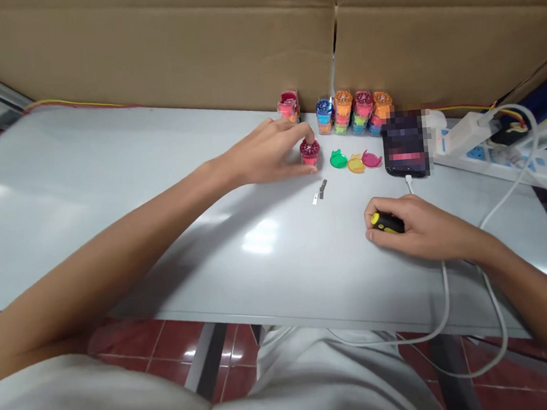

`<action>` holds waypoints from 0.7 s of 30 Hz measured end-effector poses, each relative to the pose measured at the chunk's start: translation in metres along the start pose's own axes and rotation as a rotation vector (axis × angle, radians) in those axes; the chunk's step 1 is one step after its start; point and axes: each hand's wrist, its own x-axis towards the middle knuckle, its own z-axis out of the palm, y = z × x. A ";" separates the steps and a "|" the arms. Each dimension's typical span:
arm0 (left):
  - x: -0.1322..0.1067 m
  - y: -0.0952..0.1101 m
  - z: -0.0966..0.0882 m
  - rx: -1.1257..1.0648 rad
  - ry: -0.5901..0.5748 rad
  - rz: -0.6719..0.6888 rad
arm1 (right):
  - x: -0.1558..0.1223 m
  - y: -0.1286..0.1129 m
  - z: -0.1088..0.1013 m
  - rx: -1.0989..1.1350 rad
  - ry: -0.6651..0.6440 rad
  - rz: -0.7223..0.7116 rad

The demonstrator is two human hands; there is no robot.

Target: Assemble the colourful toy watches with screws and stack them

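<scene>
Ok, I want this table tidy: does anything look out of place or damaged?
Nothing looks spilled or damaged, but the white cable droops over the front edge of the table, where it might snag, and small metal pieces lie loose near the left hand.

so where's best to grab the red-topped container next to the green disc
Grip the red-topped container by its sides, under the round top, probably from the left: it seems to stand upright, and the green disc lies close on its right.

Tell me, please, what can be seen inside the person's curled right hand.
A black-and-yellow object shows inside the right hand; its wrist-side end is covered and unseen.
</scene>
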 end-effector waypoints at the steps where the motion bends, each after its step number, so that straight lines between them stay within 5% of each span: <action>1: 0.004 -0.002 0.001 0.012 -0.019 -0.002 | 0.000 0.001 0.001 0.004 0.006 0.000; 13: 0.030 0.001 -0.015 -0.042 -0.153 -0.062 | -0.003 0.005 0.007 0.086 0.046 -0.012; 18: 0.057 -0.021 -0.034 0.055 0.007 0.018 | -0.003 0.006 0.009 0.103 0.052 -0.019; 21: 0.077 -0.029 -0.036 0.091 0.006 0.022 | -0.003 0.005 0.009 0.111 0.054 -0.017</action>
